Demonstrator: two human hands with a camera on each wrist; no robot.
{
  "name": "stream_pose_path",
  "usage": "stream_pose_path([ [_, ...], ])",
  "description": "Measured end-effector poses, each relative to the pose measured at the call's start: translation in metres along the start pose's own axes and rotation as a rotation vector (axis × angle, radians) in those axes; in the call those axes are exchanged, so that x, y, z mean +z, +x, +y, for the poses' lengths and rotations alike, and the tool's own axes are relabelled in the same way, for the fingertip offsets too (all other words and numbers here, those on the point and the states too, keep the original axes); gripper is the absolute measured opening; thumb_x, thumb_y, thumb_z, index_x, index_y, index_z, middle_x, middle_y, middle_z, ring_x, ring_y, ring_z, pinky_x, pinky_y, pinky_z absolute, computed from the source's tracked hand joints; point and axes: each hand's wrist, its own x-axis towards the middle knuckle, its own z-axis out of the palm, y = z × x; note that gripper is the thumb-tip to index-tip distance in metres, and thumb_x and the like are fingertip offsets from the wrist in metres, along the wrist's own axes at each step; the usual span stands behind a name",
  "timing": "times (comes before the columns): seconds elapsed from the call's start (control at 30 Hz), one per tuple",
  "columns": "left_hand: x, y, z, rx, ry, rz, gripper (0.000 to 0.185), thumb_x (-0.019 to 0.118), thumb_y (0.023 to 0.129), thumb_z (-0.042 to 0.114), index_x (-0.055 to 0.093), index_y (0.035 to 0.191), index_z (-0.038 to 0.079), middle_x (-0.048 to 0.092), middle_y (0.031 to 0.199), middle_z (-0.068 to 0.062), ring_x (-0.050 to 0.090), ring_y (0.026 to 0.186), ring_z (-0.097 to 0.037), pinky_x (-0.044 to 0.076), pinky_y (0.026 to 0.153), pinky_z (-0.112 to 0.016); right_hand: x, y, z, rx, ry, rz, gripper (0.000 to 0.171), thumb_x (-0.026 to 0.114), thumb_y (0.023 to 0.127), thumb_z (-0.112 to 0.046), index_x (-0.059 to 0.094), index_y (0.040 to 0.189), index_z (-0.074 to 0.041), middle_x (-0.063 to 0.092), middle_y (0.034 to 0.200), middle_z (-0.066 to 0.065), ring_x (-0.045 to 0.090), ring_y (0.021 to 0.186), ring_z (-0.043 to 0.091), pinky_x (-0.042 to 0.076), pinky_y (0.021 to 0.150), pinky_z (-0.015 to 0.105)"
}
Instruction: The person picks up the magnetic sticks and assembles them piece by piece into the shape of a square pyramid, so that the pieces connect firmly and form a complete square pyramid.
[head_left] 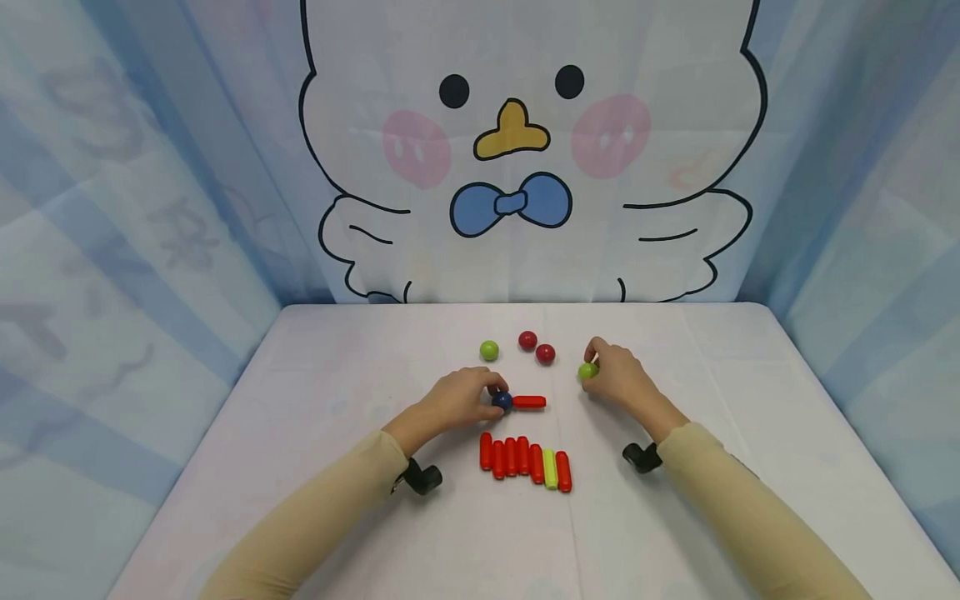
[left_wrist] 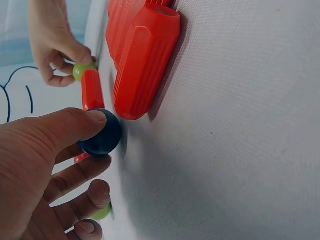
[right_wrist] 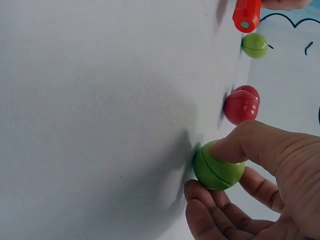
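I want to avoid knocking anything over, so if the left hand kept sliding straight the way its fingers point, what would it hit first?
The left hand points right along the table, holding the blue ball. That ball already touches the lone red stick, so the stick would be pushed first, probably toward the right hand.

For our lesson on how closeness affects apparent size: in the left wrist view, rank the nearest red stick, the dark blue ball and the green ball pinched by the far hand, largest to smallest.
1. Nearest red stick
2. Dark blue ball
3. Green ball, smallest, though farther away, so its true size is unsure.
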Motion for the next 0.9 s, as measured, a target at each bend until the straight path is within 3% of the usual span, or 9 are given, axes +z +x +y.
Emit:
stream_pose_path([
  [0.9,0.001,-0.001,0.001,-0.005,-0.002,0.009,0.039,0.080,0.091,0.029,0.071,0.128,0.018,0.071,0.113,0.000,0.061,0.099,-0.015,0.056,0.093,-0.034,0.008,-0.012,0.000,0.012,0.010,-0.027,0.039,0.078,0.085,-0.008,0.057,0.118,-0.004,0.066,0.111,0.020,0.060,0.093,0.030,0.056,0.088,0.047],
])
